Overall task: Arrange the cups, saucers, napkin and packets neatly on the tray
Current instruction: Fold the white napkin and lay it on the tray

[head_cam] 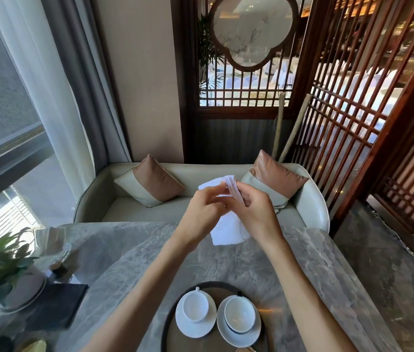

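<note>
At frame centre, your left hand (pixel 200 212) and right hand (pixel 258 212) pinch the napkin (pixel 226 233) aloft, evidently folding it for the tray (pixel 211 283).

Glossy white china cups (pixel 195 307) and saucers (pixel 190 329); soft white napkin (pixel 226 231) (cloth or thick paper); polished grey marble table (pixel 124 250); matt dark tray (pixel 213 285).

L hand (pixel 202 208) & R hand (pixel 256 212) pinch white napkin (pixel 227 231) above table; 2 cups on saucers on tray (pixel 167 323)

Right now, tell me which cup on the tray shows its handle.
The left cup: its handle sticks out at the far rim. The right cup shows no handle.
</note>
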